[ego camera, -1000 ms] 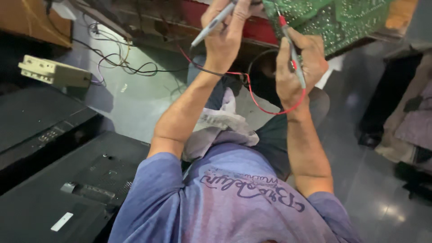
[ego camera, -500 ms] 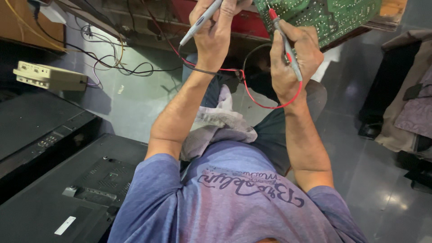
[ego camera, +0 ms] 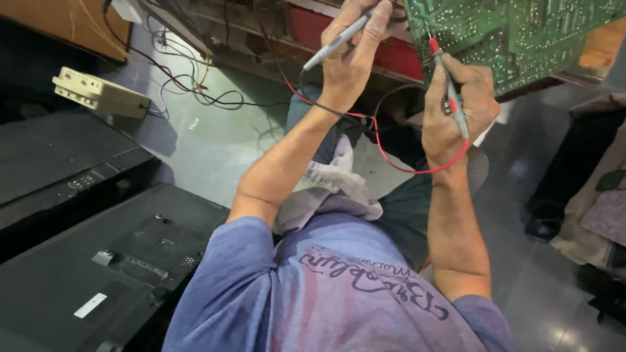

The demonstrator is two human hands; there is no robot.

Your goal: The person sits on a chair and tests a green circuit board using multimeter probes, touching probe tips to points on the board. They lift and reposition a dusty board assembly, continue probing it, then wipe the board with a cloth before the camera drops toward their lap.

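Probes are gripped pen-style for tip control: red probe [ego camera: 447,91] by right hand [ego camera: 456,111] against green circuit board [ego camera: 521,36], grey probe [ego camera: 339,40] by left hand [ego camera: 355,58].

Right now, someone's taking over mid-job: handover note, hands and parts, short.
Left hand: gripping the grey probe, tip hidden near the board edge.
Right hand: gripping the red probe, tip on the green circuit board.
Red lead loops between the wrists.
Done: red probe placed on the board.
Left: cannot tell whether the grey probe makes contact.
Black flat panels lie on the floor at left.
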